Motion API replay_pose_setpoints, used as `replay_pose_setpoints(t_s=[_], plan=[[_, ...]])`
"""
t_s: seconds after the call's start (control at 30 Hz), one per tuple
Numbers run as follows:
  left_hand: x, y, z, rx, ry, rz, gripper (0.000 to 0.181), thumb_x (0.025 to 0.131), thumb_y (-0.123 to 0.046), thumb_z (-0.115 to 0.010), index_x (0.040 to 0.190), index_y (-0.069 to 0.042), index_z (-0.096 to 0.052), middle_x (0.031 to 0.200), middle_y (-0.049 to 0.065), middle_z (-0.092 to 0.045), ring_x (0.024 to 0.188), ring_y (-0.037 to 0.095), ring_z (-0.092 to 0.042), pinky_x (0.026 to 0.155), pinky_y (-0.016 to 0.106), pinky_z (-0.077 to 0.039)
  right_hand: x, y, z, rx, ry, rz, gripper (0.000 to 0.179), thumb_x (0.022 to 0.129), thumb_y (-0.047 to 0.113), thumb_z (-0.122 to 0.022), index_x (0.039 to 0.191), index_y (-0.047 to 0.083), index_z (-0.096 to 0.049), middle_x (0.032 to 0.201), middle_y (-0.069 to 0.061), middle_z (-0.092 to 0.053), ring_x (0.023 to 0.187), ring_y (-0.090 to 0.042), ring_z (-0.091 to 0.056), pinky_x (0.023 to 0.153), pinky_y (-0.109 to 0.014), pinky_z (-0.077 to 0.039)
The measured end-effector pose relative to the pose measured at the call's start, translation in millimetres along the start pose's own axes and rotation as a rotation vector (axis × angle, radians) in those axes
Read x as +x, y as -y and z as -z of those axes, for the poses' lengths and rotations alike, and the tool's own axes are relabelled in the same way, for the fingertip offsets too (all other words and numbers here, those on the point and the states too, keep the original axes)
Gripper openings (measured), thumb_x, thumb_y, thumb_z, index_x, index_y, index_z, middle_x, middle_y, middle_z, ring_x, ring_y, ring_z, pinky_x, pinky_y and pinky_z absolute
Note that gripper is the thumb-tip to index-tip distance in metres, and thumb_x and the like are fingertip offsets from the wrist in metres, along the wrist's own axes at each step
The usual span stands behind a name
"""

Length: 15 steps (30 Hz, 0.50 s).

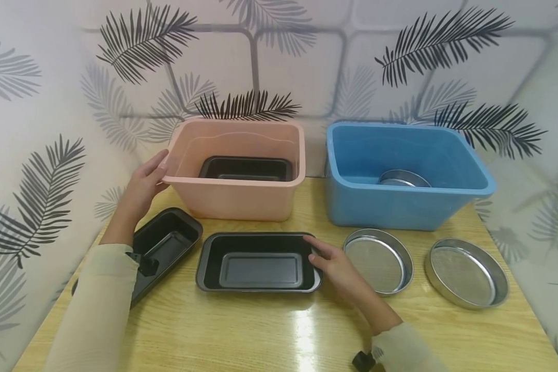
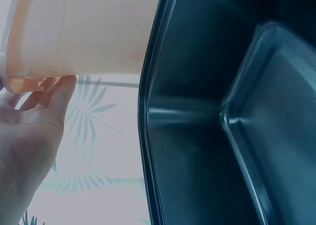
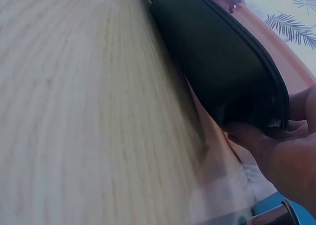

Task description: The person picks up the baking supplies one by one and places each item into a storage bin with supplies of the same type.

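At the back left stands a pink plastic bin [image 1: 232, 202], and my left hand [image 1: 145, 180] grips its left rim. In the left wrist view the fingers reach under that rim [image 2: 29, 86]; the thumb is hidden there. My right hand [image 1: 338, 268] pinches the right end of a black loaf pan [image 1: 260, 270] in front of the bin. The right wrist view has the thumb against the pan's outer wall [image 3: 217, 62] and the other fingers at its rim. Another black loaf pan [image 1: 176, 232] lies angled under my left forearm, partly covered by it. Inside the pink bin is a further black pan [image 1: 246, 166].
A blue plastic bin [image 1: 376, 206] stands at the back right with a round metal pan [image 1: 402, 178] inside. Two more round metal pans, one nearer the middle [image 1: 376, 261] and one farther right [image 1: 467, 274], lie on the wooden table [image 1: 214, 336]. Behind is a leaf-patterned wall [image 1: 307, 67].
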<state>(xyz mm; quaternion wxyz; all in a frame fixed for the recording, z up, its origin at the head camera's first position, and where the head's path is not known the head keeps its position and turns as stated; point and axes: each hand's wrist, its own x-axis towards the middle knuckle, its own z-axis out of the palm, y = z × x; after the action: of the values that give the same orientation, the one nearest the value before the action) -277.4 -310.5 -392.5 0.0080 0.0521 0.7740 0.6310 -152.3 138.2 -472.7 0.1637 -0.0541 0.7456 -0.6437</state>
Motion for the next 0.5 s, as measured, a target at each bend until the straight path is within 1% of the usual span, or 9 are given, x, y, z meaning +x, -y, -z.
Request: replay_pose_setpoints(t_s=[0.07,0.13,0.23,0.3,0.33,0.4,0.5], plan=[[-0.5,-0.2,0.1,-0.009,0.002,0.002,0.061,0.108,-0.035,-0.044,0.162,-0.018,-0.023,0.167,0.017,-0.021,0.148,0.040,-0.031,0.104,0.023,-0.048,0.0,0.8,1.4,-0.008,0.001,0.004,0.053,0.100,0.001,-0.053,0.152,0.008,-0.046,0.160,-0.017,-0.036,0.148,-0.032,-0.031,0.121,-0.048,-0.028],[-1.6,-0.8,0.2,-0.020,0.001,0.002,0.061,0.108,-0.036,-0.045,0.162,-0.017,-0.023,0.167,0.017,-0.020,0.148,0.040,-0.032,0.103,0.021,-0.048,-0.9,2.4,2.4,-0.004,0.013,0.009,0.053,0.100,0.001,-0.054,0.152,0.007,-0.046,0.159,-0.018,-0.038,0.143,-0.032,-0.038,0.117,-0.043,-0.036],[-3.3,-2.1,0.5,-0.038,-0.001,-0.001,0.062,0.108,-0.035,-0.045,0.162,-0.016,-0.023,0.167,0.018,-0.020,0.148,0.040,-0.031,0.101,0.019,-0.049,-2.6,5.0,3.2,0.026,0.040,0.011,0.054,0.100,0.001,-0.053,0.153,0.006,-0.044,0.157,-0.021,-0.040,0.136,-0.032,-0.046,0.105,-0.034,-0.048],[-4.0,-2.8,0.1,-0.047,-0.003,-0.002,0.062,0.108,-0.035,-0.046,0.162,-0.016,-0.023,0.167,0.019,-0.020,0.148,0.040,-0.031,0.102,0.019,-0.048,-4.6,7.4,3.9,0.054,0.060,0.013,0.054,0.101,0.001,-0.052,0.154,0.006,-0.041,0.156,-0.024,-0.040,0.131,-0.033,-0.050,0.099,-0.030,-0.053],[-3.9,-3.1,-0.3,-0.050,-0.002,-0.003,0.061,0.108,-0.035,-0.046,0.162,-0.016,-0.023,0.166,0.019,-0.020,0.148,0.039,-0.031,0.103,0.020,-0.048,-5.4,8.7,4.3,0.064,0.061,0.008,0.055,0.101,0.001,-0.052,0.154,0.006,-0.041,0.155,-0.024,-0.041,0.130,-0.032,-0.052,0.097,-0.030,-0.054],[-3.8,-3.5,-1.4,-0.048,0.000,-0.002,0.061,0.108,-0.035,-0.045,0.162,-0.016,-0.024,0.167,0.018,-0.021,0.148,0.039,-0.031,0.105,0.023,-0.047,-7.5,11.5,6.3,0.075,0.066,0.006,0.054,0.101,0.002,-0.051,0.155,0.007,-0.040,0.151,-0.027,-0.044,0.124,-0.030,-0.056,0.094,-0.032,-0.057],[-3.2,-3.3,-2.6,-0.042,0.001,-0.002,0.060,0.108,-0.034,-0.045,0.162,-0.016,-0.024,0.167,0.017,-0.020,0.149,0.038,-0.031,0.110,0.029,-0.044,-9.7,17.4,10.5,0.064,0.070,0.010,0.054,0.102,0.004,-0.051,0.155,0.009,-0.040,0.147,-0.029,-0.048,0.118,-0.027,-0.060,0.092,-0.034,-0.058]])
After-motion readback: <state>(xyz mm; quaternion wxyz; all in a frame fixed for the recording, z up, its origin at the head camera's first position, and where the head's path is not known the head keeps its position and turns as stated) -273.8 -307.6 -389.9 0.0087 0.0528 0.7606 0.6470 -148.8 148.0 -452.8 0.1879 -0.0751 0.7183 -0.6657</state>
